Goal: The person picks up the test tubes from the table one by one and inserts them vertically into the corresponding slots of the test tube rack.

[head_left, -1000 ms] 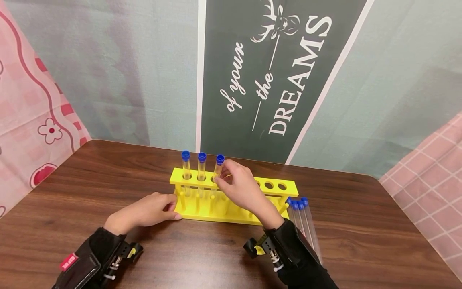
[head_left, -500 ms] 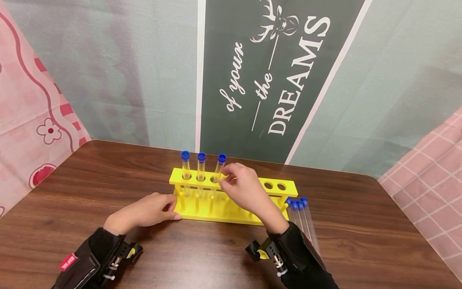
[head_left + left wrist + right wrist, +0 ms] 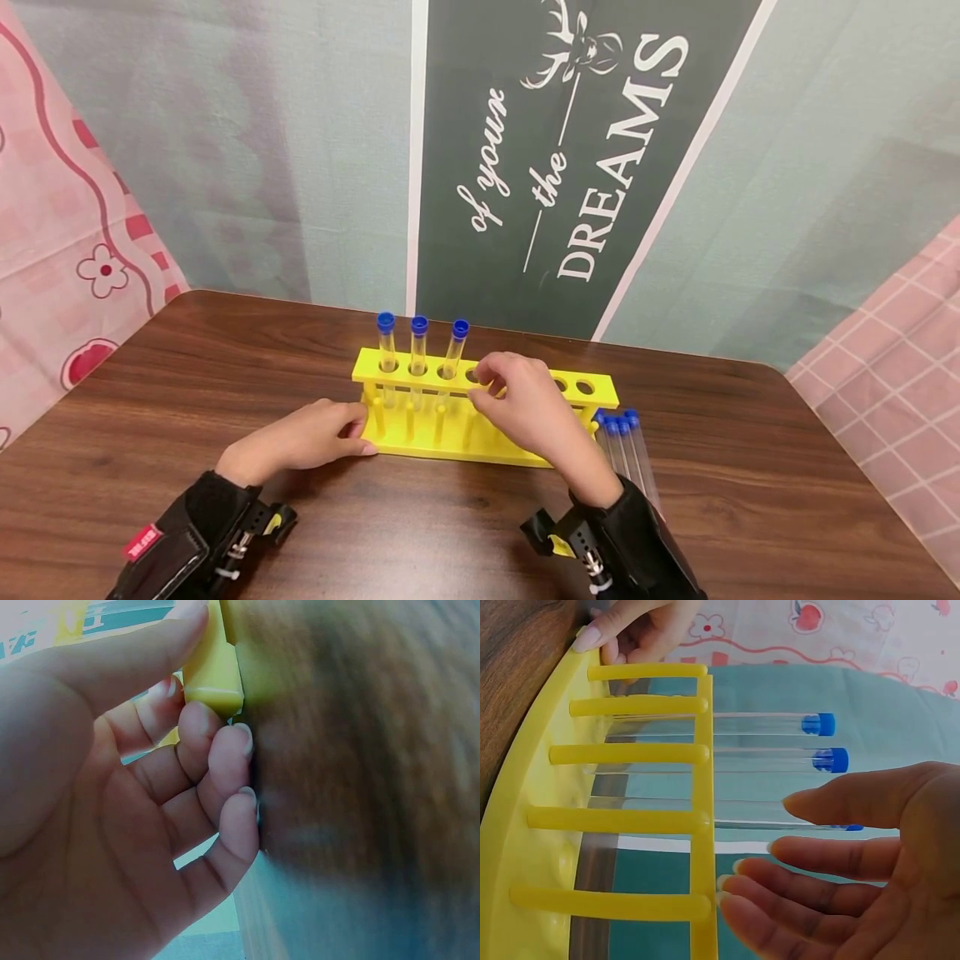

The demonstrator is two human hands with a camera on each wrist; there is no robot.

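A yellow rack (image 3: 487,385) stands on the table with three blue-capped tubes upright in its leftmost holes; the third tube (image 3: 454,350) leans slightly right. My left hand (image 3: 315,433) grips the rack's left end, thumb on the base edge, as the left wrist view shows at the yellow corner (image 3: 214,679). My right hand (image 3: 525,408) is just right of the third tube, in front of the rack, holding nothing. In the right wrist view the thumb and fingers of that hand (image 3: 840,862) are apart, near the third tube (image 3: 772,815).
Several loose blue-capped tubes (image 3: 630,454) lie on the brown table (image 3: 750,483) beside the rack's right end, partly behind my right forearm. A patterned cloth (image 3: 345,167) hangs behind the table, with pink cloth at both sides.
My right hand has let go of the third tube and moved right and slightly down. That tube's cap has tipped a little rightward. My left hand has stayed on the rack.
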